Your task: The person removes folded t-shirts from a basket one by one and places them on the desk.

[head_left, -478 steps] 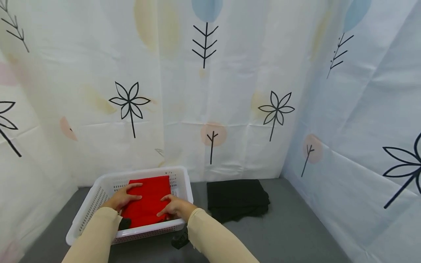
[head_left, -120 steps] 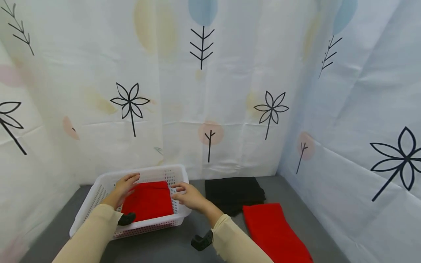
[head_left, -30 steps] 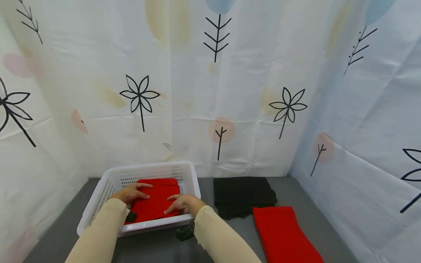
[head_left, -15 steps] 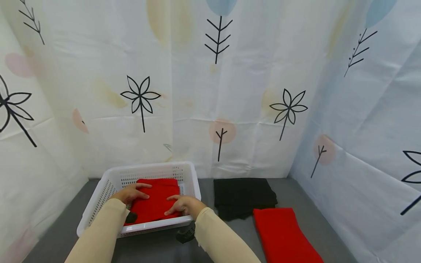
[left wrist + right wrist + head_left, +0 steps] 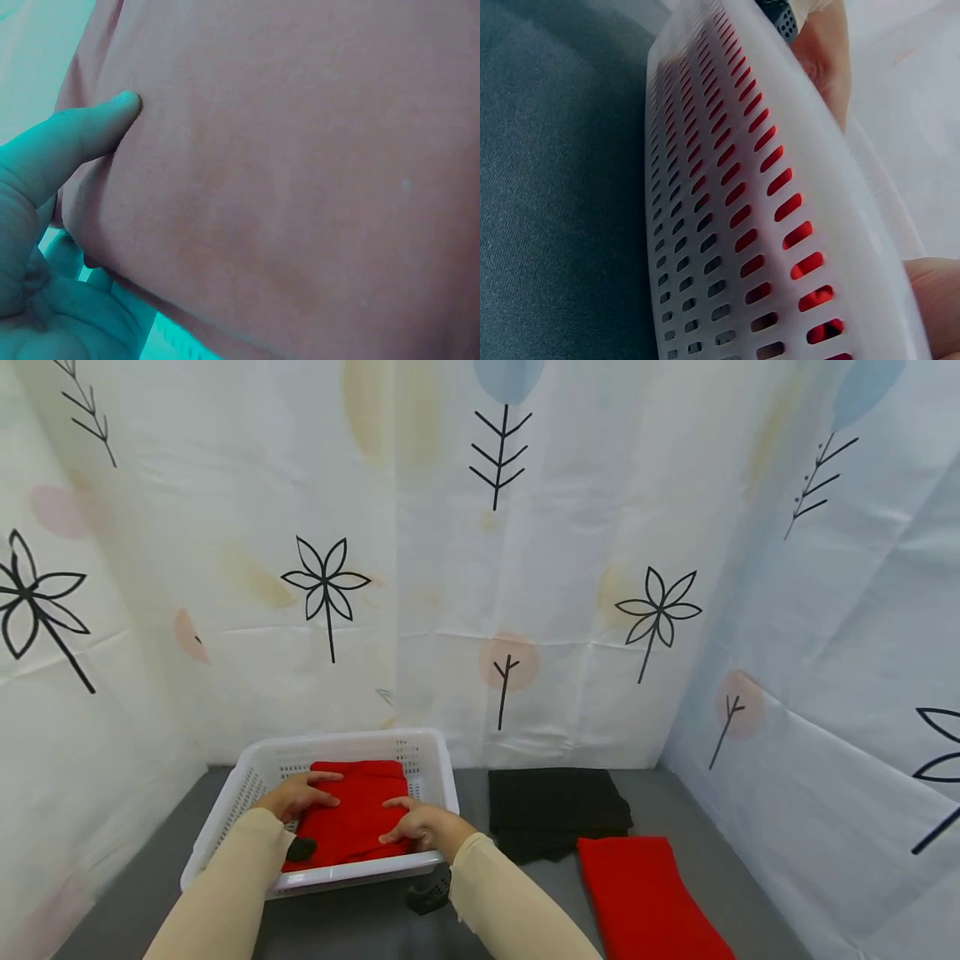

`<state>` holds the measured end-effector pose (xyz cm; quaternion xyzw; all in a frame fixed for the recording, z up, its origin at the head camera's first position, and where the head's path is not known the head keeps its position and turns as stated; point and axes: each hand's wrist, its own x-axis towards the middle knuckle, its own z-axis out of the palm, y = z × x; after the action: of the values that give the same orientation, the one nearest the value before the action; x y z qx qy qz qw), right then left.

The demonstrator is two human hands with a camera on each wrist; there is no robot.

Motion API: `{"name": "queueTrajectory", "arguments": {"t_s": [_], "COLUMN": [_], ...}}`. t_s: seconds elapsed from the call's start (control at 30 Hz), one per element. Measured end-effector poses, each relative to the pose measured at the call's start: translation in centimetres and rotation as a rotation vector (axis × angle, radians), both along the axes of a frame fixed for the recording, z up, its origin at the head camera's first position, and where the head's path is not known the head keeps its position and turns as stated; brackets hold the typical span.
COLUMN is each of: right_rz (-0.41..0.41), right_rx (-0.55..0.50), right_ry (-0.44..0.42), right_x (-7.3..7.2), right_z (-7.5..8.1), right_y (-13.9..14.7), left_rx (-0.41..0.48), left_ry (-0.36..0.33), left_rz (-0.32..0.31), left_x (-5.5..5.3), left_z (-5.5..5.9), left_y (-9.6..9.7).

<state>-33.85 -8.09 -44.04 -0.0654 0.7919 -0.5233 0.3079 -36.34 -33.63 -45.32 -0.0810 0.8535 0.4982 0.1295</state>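
A folded red cloth (image 5: 358,814) lies in the white perforated plastic basket (image 5: 341,878). My left hand (image 5: 295,795) grips its left edge; in the left wrist view the thumb presses on top of the cloth (image 5: 262,165), tinted pinkish there, while other fingers reach below. At the right edge my right hand (image 5: 429,827) holds the cloth, thumb and index finger on top, the other fingers mostly hidden. The right wrist view looks along the basket's outer wall (image 5: 727,202), with red showing through the slots.
A folded black cloth stack (image 5: 558,806) lies on the grey table (image 5: 517,910) right of the basket. Another folded red cloth (image 5: 648,897) lies nearer the front right, touching or close to the black stack. Patterned white curtains (image 5: 450,585) enclose the back and sides.
Since four seconds ago my hands have come down onto the basket's red cloth; its far edge now sits slightly higher. The red cloth at right was absent in the oldest frame.
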Motion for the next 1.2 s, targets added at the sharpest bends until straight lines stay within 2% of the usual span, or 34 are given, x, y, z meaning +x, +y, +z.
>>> {"name": "queueTrajectory", "arguments": {"t_s": [0.2,0.37,0.5,0.7,0.93,1.07,1.2], "right_rz": [-0.045,-0.039,-0.046,-0.057,-0.028,-0.014,-0.004], "right_rx": [-0.085,-0.105,-0.122,-0.198,-0.286,-0.318,-0.333], "right_ry": [-0.014,-0.027,-0.010,0.001,-0.053,-0.055,-0.030], "right_x": [0.2,0.6,0.5,0.2,0.4,0.7,1.2], "right_z": [0.3,0.3,0.8,2.1,3.4,3.8,4.1], "right_y": [0.0,-0.2,0.3,1.5,3.3,4.6,5.7], "left_rx": [0.026,0.036,0.051,0.091,0.140,0.144,0.160], "left_ry": [0.029,0.016,0.033,0.061,0.080,0.107,0.123], "left_rz": [0.003,0.021,0.018,-0.041,-0.128,-0.132,-0.122], "left_x": [0.2,0.8,0.8,0.8,1.2,1.1,1.4], "left_z": [0.4,0.0,0.7,2.5,3.4,3.6,3.7], "left_y": [-0.2,-0.8,-0.7,-0.4,-0.1,0.6,1.8]}}
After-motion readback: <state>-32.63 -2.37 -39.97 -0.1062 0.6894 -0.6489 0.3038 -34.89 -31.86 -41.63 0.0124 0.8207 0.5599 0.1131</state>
